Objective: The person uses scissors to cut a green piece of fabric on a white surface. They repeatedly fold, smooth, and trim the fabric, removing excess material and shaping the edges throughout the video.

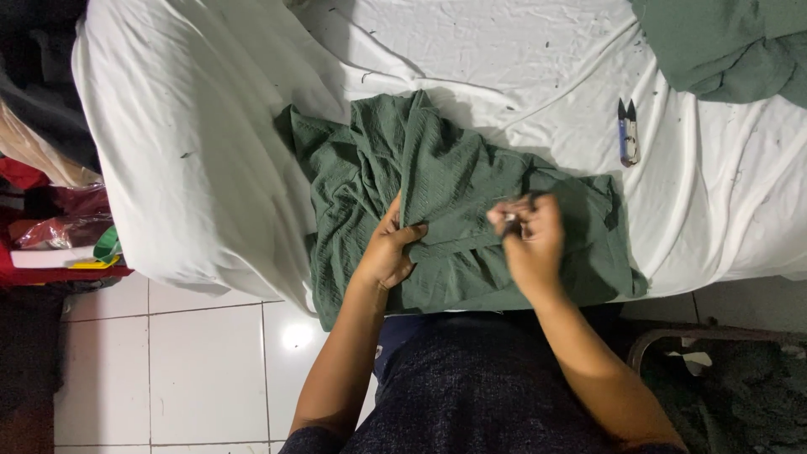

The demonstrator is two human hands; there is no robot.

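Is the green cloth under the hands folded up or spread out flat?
Bunched, not flat: the green cloth lies in rumpled overlapping layers on the white sheet. The left hand pinches one fold; the right hand rests on it.

A single camera, worn on the person's head, looks almost straight down from close above, facing away from the body toward the far side of a bed (210, 168) draped in white. The near edge of the view takes in the person's lap and forearms, and the tiled floor (202, 370) shows at near left.
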